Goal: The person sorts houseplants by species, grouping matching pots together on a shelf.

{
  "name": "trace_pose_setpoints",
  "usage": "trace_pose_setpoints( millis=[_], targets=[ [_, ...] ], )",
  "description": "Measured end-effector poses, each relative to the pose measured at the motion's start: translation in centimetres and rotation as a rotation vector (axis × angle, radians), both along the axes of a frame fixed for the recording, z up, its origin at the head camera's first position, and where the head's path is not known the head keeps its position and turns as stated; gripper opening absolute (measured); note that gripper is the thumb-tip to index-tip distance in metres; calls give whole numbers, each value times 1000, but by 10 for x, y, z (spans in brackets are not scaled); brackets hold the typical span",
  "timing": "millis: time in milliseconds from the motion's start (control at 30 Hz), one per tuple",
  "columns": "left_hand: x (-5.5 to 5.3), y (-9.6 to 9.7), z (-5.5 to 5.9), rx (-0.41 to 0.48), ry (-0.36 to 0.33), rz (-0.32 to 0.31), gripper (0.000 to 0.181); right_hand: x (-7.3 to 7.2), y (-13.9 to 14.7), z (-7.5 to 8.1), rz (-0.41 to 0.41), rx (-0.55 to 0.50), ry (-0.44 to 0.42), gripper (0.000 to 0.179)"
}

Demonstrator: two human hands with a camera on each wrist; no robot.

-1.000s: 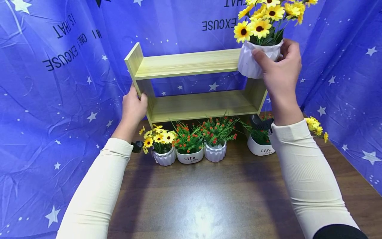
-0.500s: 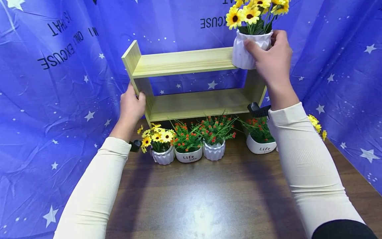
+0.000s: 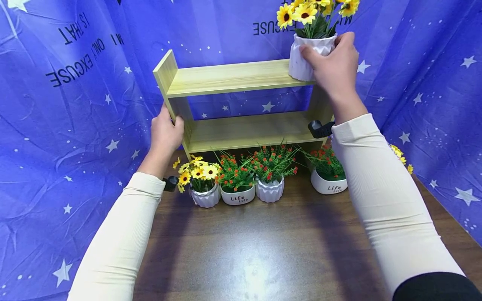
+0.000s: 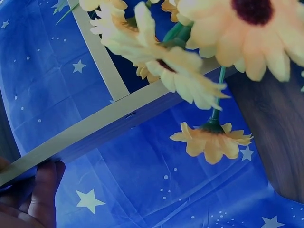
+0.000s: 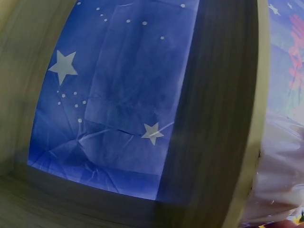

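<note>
A two-tier light wooden shelf (image 3: 229, 77) stands at the back of the table. My left hand (image 3: 165, 131) grips its left side panel, and in the left wrist view the fingers (image 4: 43, 194) curl under the panel's edge. At the right end of the top board, my right hand (image 3: 337, 69) holds a fluted white flower pot (image 3: 299, 60) with yellow daisy-like flowers (image 3: 304, 13), thumb on its front. The pot's base overlaps the board in the head view. Part of this pot (image 5: 282, 175) fills the right edge of the right wrist view.
Along the shelf's foot stand a pot of yellow flowers (image 3: 206, 197), an oval pot marked Life (image 3: 238, 196), a fluted pot (image 3: 270, 192) and another oval pot (image 3: 328, 185), the last three with red blooms. More yellow flowers (image 3: 400, 155) show behind the right sleeve. A starry blue curtain (image 3: 94, 104) surrounds the table.
My right hand has moved left and slightly up in view, bringing the flower pot over the right end of the top board. The left hand keeps its grip on the shelf.
</note>
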State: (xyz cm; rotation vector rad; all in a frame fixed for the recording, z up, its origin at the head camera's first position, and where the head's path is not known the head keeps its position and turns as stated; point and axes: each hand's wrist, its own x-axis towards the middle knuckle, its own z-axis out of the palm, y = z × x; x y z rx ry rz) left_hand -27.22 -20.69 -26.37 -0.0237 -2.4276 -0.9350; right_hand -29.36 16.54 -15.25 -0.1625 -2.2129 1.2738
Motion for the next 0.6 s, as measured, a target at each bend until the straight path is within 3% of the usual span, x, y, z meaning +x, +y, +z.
trace_pose_setpoints(
  millis=[600],
  targets=[
    [1,2,0,3,-17,9,38,-26,-3,5,-43,106,-87,67]
  ],
)
